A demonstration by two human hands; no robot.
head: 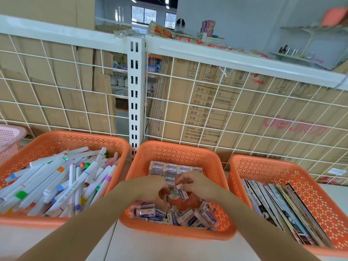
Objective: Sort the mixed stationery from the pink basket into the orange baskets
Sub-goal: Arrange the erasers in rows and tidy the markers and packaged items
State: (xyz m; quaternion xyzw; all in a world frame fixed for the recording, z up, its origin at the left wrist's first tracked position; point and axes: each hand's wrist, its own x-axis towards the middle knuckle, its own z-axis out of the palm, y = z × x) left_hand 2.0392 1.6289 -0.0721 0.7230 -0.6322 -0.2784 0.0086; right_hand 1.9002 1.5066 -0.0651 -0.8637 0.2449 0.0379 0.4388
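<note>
- Tabletop [169,249]: carries three orange baskets in a row. The pink basket [9,136] stands at the far left, its contents hidden.
- Middle orange basket [180,153]: holds stacked rows [165,169] at the back and loose erasers [188,217] at the front.
- Left hand [150,189]: fingers curled inside the basket; a grip cannot be confirmed.
- Right hand [197,185]: fingers pinch one eraser [183,193].
- Procedure: square this eraser against the stacked rows, label up, then release.

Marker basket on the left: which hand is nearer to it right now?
Left. The left hand is inside the middle eraser basket, on the side toward the marker basket. The right hand, pinching an eraser, is further right in that same basket.
</note>
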